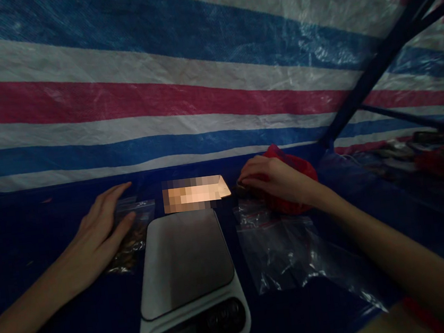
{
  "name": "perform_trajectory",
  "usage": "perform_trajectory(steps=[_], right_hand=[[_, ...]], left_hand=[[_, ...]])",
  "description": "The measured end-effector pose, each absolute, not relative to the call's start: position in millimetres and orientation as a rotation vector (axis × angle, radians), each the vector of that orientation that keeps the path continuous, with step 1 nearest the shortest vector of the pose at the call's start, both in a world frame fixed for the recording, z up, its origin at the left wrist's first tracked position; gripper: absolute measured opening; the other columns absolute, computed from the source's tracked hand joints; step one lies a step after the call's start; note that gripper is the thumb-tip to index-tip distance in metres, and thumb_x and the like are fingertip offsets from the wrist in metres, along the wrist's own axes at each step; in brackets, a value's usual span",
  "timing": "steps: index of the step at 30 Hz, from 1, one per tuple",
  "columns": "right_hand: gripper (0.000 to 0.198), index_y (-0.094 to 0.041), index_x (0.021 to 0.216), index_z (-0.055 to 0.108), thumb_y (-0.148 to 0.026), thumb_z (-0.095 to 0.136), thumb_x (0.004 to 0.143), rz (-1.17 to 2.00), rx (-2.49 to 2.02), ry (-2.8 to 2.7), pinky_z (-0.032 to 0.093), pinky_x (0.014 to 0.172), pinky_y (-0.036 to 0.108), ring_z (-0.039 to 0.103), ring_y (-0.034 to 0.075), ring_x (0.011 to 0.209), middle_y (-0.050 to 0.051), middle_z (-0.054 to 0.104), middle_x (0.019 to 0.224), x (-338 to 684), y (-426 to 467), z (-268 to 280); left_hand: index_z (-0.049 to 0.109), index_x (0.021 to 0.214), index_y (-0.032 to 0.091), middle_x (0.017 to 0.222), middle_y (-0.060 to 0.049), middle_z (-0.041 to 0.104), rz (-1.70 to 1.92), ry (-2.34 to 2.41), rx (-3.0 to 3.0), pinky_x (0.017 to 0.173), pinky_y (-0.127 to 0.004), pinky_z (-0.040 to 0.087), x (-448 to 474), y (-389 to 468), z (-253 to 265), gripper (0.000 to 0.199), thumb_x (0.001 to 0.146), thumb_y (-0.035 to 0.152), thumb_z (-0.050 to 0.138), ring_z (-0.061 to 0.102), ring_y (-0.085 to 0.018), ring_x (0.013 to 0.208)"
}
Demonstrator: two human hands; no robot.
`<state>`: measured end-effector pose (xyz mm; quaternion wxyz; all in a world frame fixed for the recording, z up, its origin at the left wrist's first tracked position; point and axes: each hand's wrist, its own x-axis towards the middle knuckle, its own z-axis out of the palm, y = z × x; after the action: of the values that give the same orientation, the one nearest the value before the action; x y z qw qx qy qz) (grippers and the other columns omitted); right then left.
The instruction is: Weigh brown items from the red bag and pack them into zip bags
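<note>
My left hand [99, 231] lies with its fingers stretched out beside a clear zip bag [135, 232] that has small brownish pieces inside. The thumb overlaps the bag, and I cannot tell whether it presses on it. My right hand [273, 176] has its fingertips pinched together at a small dark thing, too dim to name. Behind and under that hand is a red bag [305, 170], partly hidden by the wrist. Between the hands stands a white kitchen scale [188, 261] with a metal plate and a dark display panel; nothing lies on its plate.
A lit rectangular object [224, 187], mostly blurred out, lies behind the scale. Clear empty zip bags [283, 250] are spread to the right of the scale on the dark blue surface [84, 332]. Behind hangs a striped tarp [157, 93], with a dark frame bar [371, 72] at right.
</note>
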<state>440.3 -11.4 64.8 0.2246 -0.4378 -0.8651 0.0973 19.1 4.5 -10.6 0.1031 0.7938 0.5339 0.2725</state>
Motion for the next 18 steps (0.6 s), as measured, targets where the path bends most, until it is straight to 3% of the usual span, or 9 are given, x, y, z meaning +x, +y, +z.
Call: perform_trajectory(steps=[10,14,18], right_hand=[[0.022,-0.016,0.097,0.08,-0.014,0.058,0.093,0.3,-1.37,-2.314,0.053,0.08,0.031,0.072,0.019,0.088,0.007,0.08,0.099,430.3,24.2,65.5],[0.014,-0.017,0.085,0.081,-0.013,0.067,0.084,0.539,-1.522,-2.528,0.051,0.067,0.028,0.069,0.016,0.068,0.004,0.079,0.079,428.5,47.3,72.7],[0.008,-0.017,0.084,0.081,-0.02,0.08,0.077,0.777,-1.589,-2.648,0.049,0.064,0.026,0.068,0.016,0.066,0.002,0.079,0.076,421.2,62.4,84.0]], left_hand=[[0.026,0.161,0.032,0.164,-0.011,0.037,0.764,1.56,2.333,0.127,-0.066,0.028,21.4,1.8,-4.9,0.066,0.103,0.062,0.035,0.036,-0.037,0.153],[0.025,0.161,0.031,0.164,-0.011,0.036,0.762,1.547,2.334,0.127,-0.064,0.028,22.3,0.9,-2.4,0.066,0.104,0.062,0.034,0.035,-0.036,0.154],[0.025,0.161,0.032,0.163,-0.009,0.037,0.769,1.553,2.34,0.127,-0.063,0.029,21.9,0.7,-3.8,0.064,0.104,0.06,0.036,0.036,-0.035,0.153]])
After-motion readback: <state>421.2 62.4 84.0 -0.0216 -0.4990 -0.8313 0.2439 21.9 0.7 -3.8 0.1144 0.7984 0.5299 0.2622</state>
